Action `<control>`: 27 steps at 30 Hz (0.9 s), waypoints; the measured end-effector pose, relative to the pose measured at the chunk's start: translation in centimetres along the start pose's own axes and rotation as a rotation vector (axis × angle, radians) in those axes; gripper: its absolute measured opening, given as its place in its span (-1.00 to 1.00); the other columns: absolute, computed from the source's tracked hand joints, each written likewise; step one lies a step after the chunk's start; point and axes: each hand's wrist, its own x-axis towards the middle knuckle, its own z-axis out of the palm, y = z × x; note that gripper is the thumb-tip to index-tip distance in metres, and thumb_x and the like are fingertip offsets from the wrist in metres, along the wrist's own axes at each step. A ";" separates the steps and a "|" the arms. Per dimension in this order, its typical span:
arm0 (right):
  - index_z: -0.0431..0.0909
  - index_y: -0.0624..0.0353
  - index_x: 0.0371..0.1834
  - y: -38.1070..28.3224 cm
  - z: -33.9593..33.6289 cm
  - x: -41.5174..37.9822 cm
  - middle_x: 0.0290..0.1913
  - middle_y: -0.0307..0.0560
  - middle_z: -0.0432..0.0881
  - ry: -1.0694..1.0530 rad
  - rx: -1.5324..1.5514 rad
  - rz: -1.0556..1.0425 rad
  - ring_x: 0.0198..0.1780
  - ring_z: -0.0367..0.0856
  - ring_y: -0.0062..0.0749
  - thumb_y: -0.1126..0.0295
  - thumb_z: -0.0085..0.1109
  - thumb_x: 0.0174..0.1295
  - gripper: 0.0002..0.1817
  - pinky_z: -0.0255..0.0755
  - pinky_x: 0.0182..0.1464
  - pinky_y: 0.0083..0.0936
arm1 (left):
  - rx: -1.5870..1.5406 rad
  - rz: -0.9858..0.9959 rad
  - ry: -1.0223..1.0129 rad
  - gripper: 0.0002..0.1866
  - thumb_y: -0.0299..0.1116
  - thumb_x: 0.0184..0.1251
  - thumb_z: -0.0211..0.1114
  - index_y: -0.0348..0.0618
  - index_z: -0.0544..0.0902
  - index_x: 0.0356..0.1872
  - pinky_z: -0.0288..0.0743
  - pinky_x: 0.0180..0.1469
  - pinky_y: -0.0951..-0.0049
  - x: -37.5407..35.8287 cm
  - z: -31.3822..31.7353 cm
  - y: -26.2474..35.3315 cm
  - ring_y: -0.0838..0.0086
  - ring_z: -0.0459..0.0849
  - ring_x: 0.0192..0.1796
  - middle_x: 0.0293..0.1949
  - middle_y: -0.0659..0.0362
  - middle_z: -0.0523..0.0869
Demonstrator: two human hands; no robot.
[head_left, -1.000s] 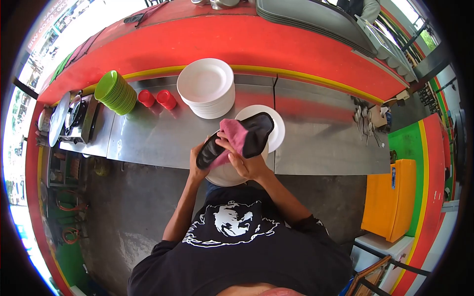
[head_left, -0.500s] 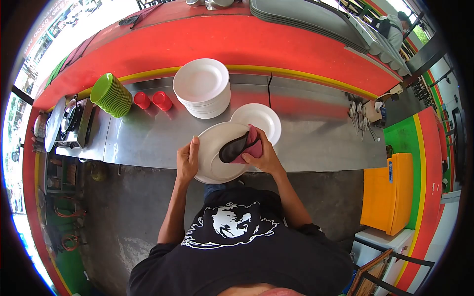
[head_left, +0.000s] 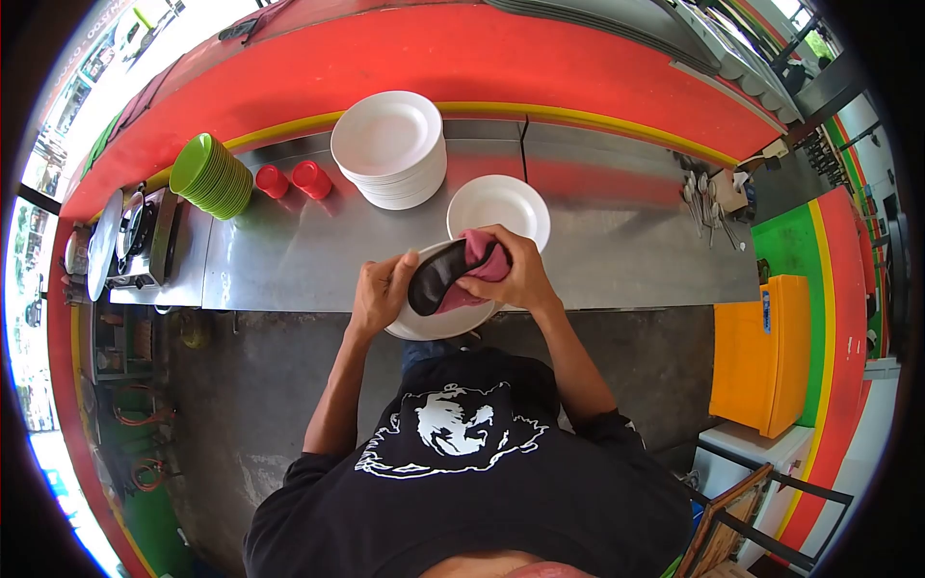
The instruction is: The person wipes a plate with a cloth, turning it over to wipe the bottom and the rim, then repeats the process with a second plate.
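Observation:
My left hand (head_left: 383, 293) grips the left rim of a white plate (head_left: 438, 328), thumb on top, above the front edge of the steel counter. In my right hand (head_left: 520, 275) is a bunched pink and black cloth (head_left: 442, 278), pressed against the face of that plate and hiding much of it. Just beyond lies another white plate (head_left: 498, 214) on the counter. Farther back and left stands a tall stack of white plates (head_left: 389, 154).
Two red cups (head_left: 310, 180) and a leaning stack of green bowls (head_left: 209, 178) stand left on the steel counter (head_left: 617, 260). A stove (head_left: 145, 241) is at the far left. Loose cutlery (head_left: 708, 207) lies right, above an orange box (head_left: 761, 356). A red wall (head_left: 385, 58) backs the counter.
The cloth in my right hand has moved left across the plate, toward my left thumb. The held plate is tilted differently, with less of its face showing. The view has shifted slightly.

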 end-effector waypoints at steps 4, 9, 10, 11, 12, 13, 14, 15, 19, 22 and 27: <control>0.59 0.24 0.07 2.1 0.6 -2.0 -0.13 -0.17 0.71 0.160 0.391 0.149 -0.10 0.66 -0.57 0.36 0.57 0.02 -0.48 0.56 -0.01 -0.51 | -0.097 -0.032 0.194 -0.40 -0.04 0.66 0.05 -0.31 0.43 -0.58 0.05 -0.52 0.45 -0.7 -0.9 -0.9 0.72 0.17 -0.51 -0.65 0.39 0.24; 0.58 0.31 0.07 4.4 4.4 -4.3 -0.11 -0.18 0.71 0.502 0.610 0.201 -0.15 0.67 -0.57 0.39 0.48 0.18 -0.57 0.57 -0.05 -0.54 | -0.439 -0.145 0.493 -0.40 0.06 0.67 -0.01 -0.17 0.46 -0.58 0.11 -0.43 0.57 -0.8 0.3 -3.5 0.76 0.23 -0.45 -0.54 0.47 0.39; 0.58 0.31 0.07 4.7 5.0 -4.8 -0.11 -0.17 0.71 0.545 0.639 0.235 -0.16 0.68 -0.56 0.39 0.47 0.20 -0.58 0.58 -0.07 -0.54 | -0.515 -0.163 0.545 -0.40 0.07 0.66 0.00 -0.17 0.48 -0.56 0.14 -0.42 0.58 -0.8 0.8 -3.7 0.76 0.26 -0.44 -0.53 0.46 0.43; 0.57 0.32 0.07 5.1 5.6 -5.2 -0.11 -0.17 0.71 0.587 0.667 0.269 -0.16 0.68 -0.56 0.40 0.45 0.22 -0.60 0.58 -0.08 -0.55 | -0.542 -0.187 0.570 -0.40 0.08 0.66 0.00 -0.18 0.51 -0.54 0.17 -0.39 0.60 -1.1 1.3 -3.9 0.76 0.29 -0.43 -0.52 0.45 0.46; 0.57 0.32 0.06 5.1 5.8 -5.3 -0.11 -0.16 0.71 0.628 0.694 0.303 -0.17 0.68 -0.56 0.40 0.44 0.25 -0.62 0.58 -0.10 -0.56 | -0.569 -0.211 0.596 -0.41 0.08 0.66 0.00 -0.18 0.53 -0.52 0.19 -0.37 0.62 -1.3 2.0 -3.5 0.76 0.32 -0.41 -0.50 0.44 0.49; 0.57 0.32 0.06 5.3 5.5 -5.2 -0.11 -0.16 0.71 0.593 0.663 0.302 -0.17 0.68 -0.56 0.41 0.43 0.26 -0.62 0.58 -0.11 -0.57 | -0.597 -0.234 0.621 -0.41 0.09 0.65 0.00 -0.18 0.56 -0.49 0.22 -0.35 0.64 -1.4 2.4 -3.1 0.76 0.35 -0.40 -0.49 0.43 0.52; 0.57 0.32 0.06 5.6 5.0 -4.9 -0.12 -0.16 0.71 0.560 0.631 0.300 -0.17 0.69 -0.56 0.41 0.42 0.26 -0.63 0.59 -0.12 -0.58 | -0.640 -0.264 0.604 -0.42 0.08 0.65 0.01 -0.20 0.58 -0.46 0.24 -0.33 0.64 -1.3 2.5 -2.6 0.75 0.37 -0.39 -0.47 0.42 0.54; 0.57 0.32 0.06 5.6 4.5 -4.8 -0.12 -0.15 0.71 0.529 0.599 0.300 -0.17 0.69 -0.55 0.42 0.42 0.27 -0.64 0.59 -0.14 -0.58 | -0.683 -0.295 0.585 -0.43 0.07 0.65 0.01 -0.21 0.60 -0.43 0.26 -0.31 0.65 -1.3 2.6 -2.1 0.75 0.39 -0.38 -0.45 0.41 0.57; 0.59 0.28 0.05 4.8 2.7 -4.3 -0.12 -0.17 0.70 0.376 0.630 0.321 -0.17 0.68 -0.57 0.42 0.46 0.22 -0.63 0.61 -0.15 -0.57 | -0.416 -0.229 0.339 -0.46 0.04 0.65 0.04 -0.25 0.62 -0.35 0.27 -0.33 0.61 -0.7 0.7 -3.0 0.75 0.37 -0.37 -0.44 0.41 0.55; 0.59 0.26 0.05 3.2 2.3 -3.9 -0.12 -0.19 0.69 0.210 0.629 0.304 -0.15 0.67 -0.58 0.43 0.48 0.18 -0.60 0.62 -0.12 -0.55 | -0.207 -0.164 0.110 -0.46 0.03 0.65 0.05 -0.30 0.61 -0.34 0.23 -0.39 0.57 0.3 -1.5 -3.3 0.75 0.30 -0.38 -0.48 0.42 0.45; 0.60 0.27 0.01 1.6 0.7 -1.9 -0.15 -0.14 0.71 -0.019 0.342 0.297 -0.14 0.68 -0.48 0.29 0.60 -0.02 -0.46 0.58 -0.06 -0.44 | -0.076 -0.206 0.047 -0.48 -0.03 0.62 0.12 -0.36 0.60 -0.40 0.22 -0.48 0.47 0.2 -1.4 -1.5 0.69 0.27 -0.47 -0.62 0.36 0.33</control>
